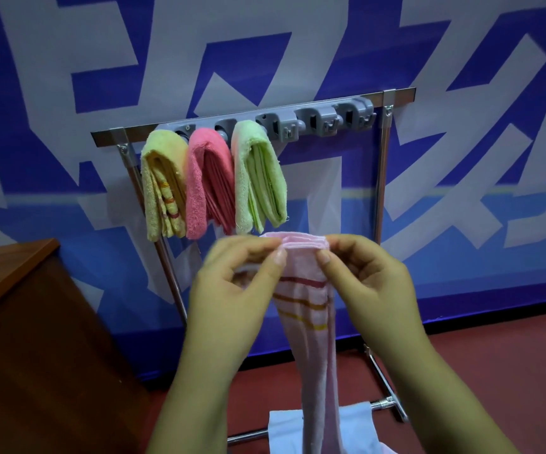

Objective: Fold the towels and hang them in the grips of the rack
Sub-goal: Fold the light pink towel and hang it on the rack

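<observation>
Towel rack (pixel 399 92): stands against the wall beyond both hands; three folded towels fill its left grips.
Free grip (pixel 284 126): next in line, up and slightly right of the hands (nearer the right one).
Pink towel (pixel 311 309): long axis vertical, hanging below the hands.
Left hand (pixel 232 290): pinching the folded top edge.
Right hand (pixel 370 283): pinching it too, just beside.

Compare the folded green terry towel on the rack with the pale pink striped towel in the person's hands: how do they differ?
The green terry towel hangs from a grey grip on the rack; the pale pink striped towel is pinched at its top edge by the left hand and right hand. The green one is doubled over and short; the pink one dangles long and narrow. Only the pink shows coloured stripes. Both are folded lengthwise.
</observation>
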`<state>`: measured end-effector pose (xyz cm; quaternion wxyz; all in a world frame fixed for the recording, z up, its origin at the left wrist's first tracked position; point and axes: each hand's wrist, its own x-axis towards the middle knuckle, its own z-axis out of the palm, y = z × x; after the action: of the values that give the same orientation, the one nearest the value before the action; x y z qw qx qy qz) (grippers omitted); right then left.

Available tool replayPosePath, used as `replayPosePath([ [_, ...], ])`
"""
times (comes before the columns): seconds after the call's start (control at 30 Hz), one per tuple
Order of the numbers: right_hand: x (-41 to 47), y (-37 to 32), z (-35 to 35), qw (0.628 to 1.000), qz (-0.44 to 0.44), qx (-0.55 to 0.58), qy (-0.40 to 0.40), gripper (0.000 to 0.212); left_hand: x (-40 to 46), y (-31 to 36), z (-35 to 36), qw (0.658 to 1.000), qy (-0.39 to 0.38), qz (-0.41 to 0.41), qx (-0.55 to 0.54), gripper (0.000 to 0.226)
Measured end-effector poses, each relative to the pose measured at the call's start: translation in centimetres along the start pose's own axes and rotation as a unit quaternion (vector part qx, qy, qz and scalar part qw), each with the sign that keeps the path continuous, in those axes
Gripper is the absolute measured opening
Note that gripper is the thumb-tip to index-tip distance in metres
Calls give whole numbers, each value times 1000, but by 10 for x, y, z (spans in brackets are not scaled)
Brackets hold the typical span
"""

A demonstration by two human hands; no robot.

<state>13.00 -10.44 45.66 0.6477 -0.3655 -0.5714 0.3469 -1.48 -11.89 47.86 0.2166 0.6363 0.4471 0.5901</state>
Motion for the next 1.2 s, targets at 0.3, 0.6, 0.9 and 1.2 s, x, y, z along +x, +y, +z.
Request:
replayPosePath([
  [0.3, 2, -11, -8, 992, 2, 95, -88, 15, 13, -4, -22, 975, -50, 59, 207, 21],
  [0.6, 3, -14, -17, 991, 5, 93, -101, 18, 19, -2, -35, 944, -166, 104, 264, 33],
  [0.9, 13, -17, -27, 993, -46, 21, -102, 8, 39, 27, -45, 922, -185, 206, 270, 25],
  [1.2, 17, -10, -32, 993, -8, 1, -119, 11, 35, 21, -30, 967, -158, 117, 163, 9],
])
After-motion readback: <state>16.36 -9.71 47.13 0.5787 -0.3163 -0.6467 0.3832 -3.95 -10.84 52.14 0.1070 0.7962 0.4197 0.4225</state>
